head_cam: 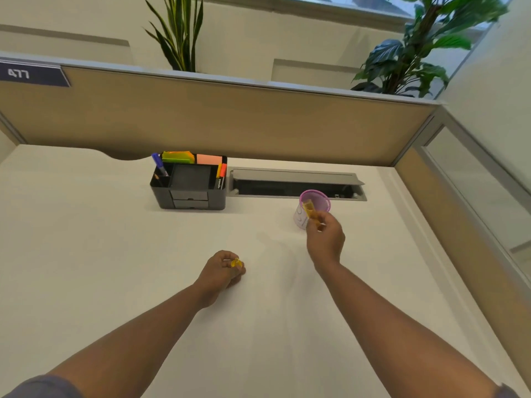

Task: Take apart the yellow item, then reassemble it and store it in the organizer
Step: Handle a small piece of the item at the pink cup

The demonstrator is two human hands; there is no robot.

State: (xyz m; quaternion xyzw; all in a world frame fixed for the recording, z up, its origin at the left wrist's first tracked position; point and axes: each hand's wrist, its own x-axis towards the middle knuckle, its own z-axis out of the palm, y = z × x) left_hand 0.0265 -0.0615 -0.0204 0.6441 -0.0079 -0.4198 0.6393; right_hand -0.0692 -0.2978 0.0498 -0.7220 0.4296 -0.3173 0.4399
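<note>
While left hand (pixel 222 268) pinches small yellow cap (pixel 236 263), right hand (pixel 326 235) grips translucent barrel (pixel 311 214).

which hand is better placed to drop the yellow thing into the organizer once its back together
Probably the left hand. With its small yellow cap, it sits nearer the black organizer. The right hand, holding the longer yellow piece, is off to the right by the pink cup.
</note>
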